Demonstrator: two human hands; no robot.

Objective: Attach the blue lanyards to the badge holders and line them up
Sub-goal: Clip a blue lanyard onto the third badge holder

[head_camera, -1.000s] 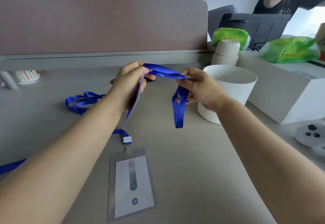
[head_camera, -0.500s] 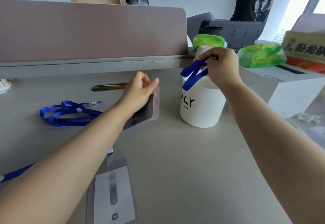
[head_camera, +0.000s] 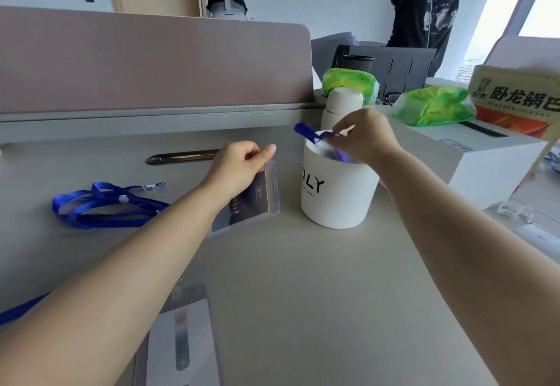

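Tub: round white tub (head_camera: pixel 333 201) with smooth sides and black letters stands on the flat grey desk (head_camera: pixel 303 279); its first letter curves out of sight.
Right hand: right hand (head_camera: pixel 365 138) is over the tub's open top, finger and thumb pinching a shiny blue lanyard (head_camera: pixel 312 134). One end sticks out left of the fingers. The rest drops inside the tub and is hidden.
Left hand: left hand (head_camera: pixel 239 169) is just left of the tub, apart from the other hand. Its fingers curl round the top of a clear plastic badge holder (head_camera: pixel 260 201), which is tilted. The card inside looks dark and blurry. It is hard to tell if its bottom edge touches the desk.
Loose ribbon: blue ribbon (head_camera: pixel 103 207) lies in floppy loops well left of the tub.
Near holder: second badge holder (head_camera: pixel 185 340) lies flat, nearer the camera than the tub. An arm covers its left side and the picture cuts off its bottom.
Behind the tub: white bottle (head_camera: pixel 341 107), half hidden, and crinkly green bags (head_camera: pixel 436 107).
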